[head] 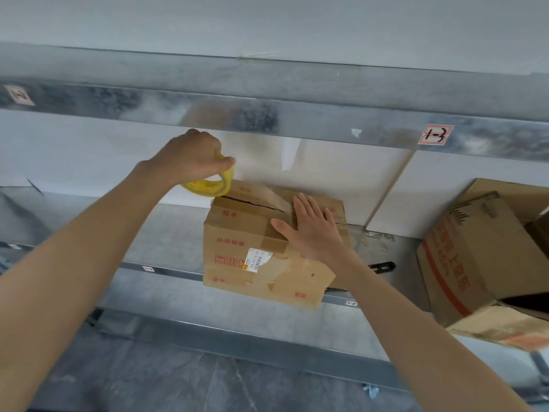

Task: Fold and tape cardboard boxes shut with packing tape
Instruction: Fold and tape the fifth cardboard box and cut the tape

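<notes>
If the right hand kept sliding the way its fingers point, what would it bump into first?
Probably the wall panel behind the cardboard box, once past its top; depth is unclear.

storeroom, labelled metal shelving, cardboard boxes

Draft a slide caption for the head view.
Right hand flat on cardboard box top, left hand gripping yellow tape roll at its far edge, on a metal shelf.
</notes>
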Available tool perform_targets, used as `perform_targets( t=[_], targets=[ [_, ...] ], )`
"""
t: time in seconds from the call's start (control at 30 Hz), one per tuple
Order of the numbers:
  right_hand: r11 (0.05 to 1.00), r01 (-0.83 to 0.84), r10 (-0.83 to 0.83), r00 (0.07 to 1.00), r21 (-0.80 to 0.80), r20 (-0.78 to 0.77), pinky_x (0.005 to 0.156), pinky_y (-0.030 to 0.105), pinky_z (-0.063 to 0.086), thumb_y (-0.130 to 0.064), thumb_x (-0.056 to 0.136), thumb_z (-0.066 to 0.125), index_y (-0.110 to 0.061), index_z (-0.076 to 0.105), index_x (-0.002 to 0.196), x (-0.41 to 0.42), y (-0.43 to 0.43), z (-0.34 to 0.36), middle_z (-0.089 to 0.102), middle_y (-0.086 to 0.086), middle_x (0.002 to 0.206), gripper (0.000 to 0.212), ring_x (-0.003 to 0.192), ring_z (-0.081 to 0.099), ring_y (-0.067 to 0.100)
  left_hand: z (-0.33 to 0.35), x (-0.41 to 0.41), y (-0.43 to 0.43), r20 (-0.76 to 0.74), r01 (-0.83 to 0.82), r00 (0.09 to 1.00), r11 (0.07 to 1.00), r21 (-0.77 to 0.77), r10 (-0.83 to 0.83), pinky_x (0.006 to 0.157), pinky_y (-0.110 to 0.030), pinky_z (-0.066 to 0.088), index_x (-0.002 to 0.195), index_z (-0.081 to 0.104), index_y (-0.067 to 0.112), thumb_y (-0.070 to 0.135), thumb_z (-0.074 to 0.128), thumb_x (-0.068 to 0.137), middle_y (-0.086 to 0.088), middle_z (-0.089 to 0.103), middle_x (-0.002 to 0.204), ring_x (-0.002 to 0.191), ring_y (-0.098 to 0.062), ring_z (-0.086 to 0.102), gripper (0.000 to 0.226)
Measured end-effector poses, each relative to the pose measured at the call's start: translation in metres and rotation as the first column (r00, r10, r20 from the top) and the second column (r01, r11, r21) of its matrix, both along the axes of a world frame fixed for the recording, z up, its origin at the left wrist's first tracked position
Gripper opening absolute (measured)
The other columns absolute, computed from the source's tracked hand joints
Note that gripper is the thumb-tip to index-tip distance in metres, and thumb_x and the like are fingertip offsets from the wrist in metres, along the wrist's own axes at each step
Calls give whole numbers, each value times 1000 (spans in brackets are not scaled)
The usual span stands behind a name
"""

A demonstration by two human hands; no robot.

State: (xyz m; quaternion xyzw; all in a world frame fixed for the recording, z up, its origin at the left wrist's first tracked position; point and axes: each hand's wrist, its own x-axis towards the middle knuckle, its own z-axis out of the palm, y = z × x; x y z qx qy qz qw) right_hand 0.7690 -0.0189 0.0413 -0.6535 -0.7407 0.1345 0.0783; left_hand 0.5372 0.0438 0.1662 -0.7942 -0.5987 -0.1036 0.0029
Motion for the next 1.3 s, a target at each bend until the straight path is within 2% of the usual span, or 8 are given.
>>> perform_targets(
  t=[0.1, 0.37, 0.47, 0.63, 0.77, 0.87, 1.0, 1.3],
  targets=[
    [1000, -2, 3, 1000, -5, 14, 120, 42, -2, -70, 90, 16, -16, 1, 153, -1, -1, -2, -5, -4, 161, 85, 147, -10, 11, -12, -6, -2, -155, -31, 987, 999, 26, 34, 68, -32, 31, 72, 53, 8, 46, 48, 93, -9, 52, 81, 83, -26, 44, 44],
    [1000, -4, 4, 1000, -10, 10, 119, 42, -4, -69, 91, 15, -15, -2, 153, -10, -4, -6, -8, -4, 161, 85, 146, -13, 11, -25, -14, -1, -279, -71, 958, 997, 2, 69, 71, -32, 34, 80, 48, 13, 51, 47, 93, -7, 46, 85, 91, -30, 51, 40],
    [1000, -9, 9, 1000, -8, 12, 119, 43, -4, -69, 91, 15, -15, -3, 153, -12, -6, -7, -9, -4, 161, 85, 146, -13, 12, -29, -17, -3, -303, -92, 949, 996, 6, 89, 71, -32, 35, 80, 49, 12, 52, 46, 93, -8, 48, 85, 84, -27, 47, 42],
    [1000, -24, 24, 1000, -16, 4, 119, 45, -4, -69, 91, 16, -15, -4, 153, -19, -5, -5, -9, -3, 161, 84, 146, -13, 13, -35, -27, -8, -246, -106, 962, 993, 58, 118, 68, -31, 34, 81, 53, 10, 51, 48, 92, -6, 51, 81, 77, -25, 45, 42],
    [995, -93, 93, 996, 42, 10, 116, 51, -2, -62, 93, 31, -19, -1, 152, -27, 3, 12, -7, -3, 161, 81, 147, -10, 16, -38, -34, -11, -218, -87, 969, 989, 115, 111, 67, -31, 34, 80, 52, 11, 52, 48, 92, -6, 52, 79, 75, -25, 46, 43],
    [970, -229, 229, 973, 83, 10, 117, 52, -2, -74, 83, 40, -20, 2, 152, -44, 15, 27, -5, -3, 161, 96, 147, -8, 17, -36, -37, -13, -192, -93, 974, 987, 133, 118, 67, -31, 37, 78, 52, 11, 52, 48, 91, -5, 52, 77, 74, -25, 48, 44],
    [963, -268, 268, 963, -11, 1, 118, 50, -1, -82, 72, 48, -22, 5, 152, -60, 25, 35, -1, -6, 161, 109, 147, -3, 16, -35, -41, -13, -189, -87, 975, 985, 152, 115, 66, -31, 36, 78, 53, 10, 51, 48, 92, -5, 52, 75, 73, -24, 48, 44],
    [966, -260, 260, 966, 4, -6, 119, 49, 1, -80, 78, 39, -21, 8, 153, -69, 20, 18, 3, -6, 161, 100, 147, -1, 15, -29, -46, -10, -278, -60, 955, 986, 157, 102, 70, -30, 34, 88, 58, 9, 49, 48, 92, -12, 64, 90, 79, -27, 53, 42]
  ],
)
